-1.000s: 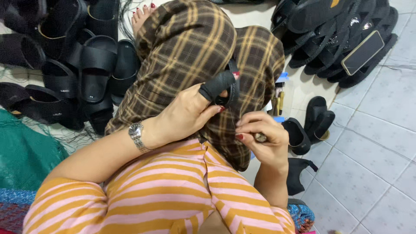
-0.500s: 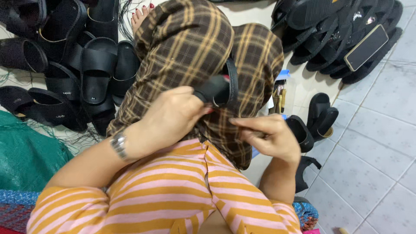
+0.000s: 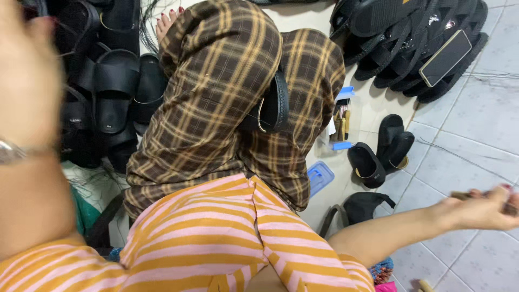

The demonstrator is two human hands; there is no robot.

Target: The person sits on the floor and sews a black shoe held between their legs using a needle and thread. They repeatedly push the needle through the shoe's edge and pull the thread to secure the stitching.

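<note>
Both hands have swung apart: the left hand, blurred, grip unreadable, the right hand pinching a thin tool. The black sandal now rests between plaid knees; sandal piles flank.

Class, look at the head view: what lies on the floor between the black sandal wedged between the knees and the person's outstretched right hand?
Between the black sandal and the right hand, the head view shows a pair of black sandals on the tiled floor.
</note>
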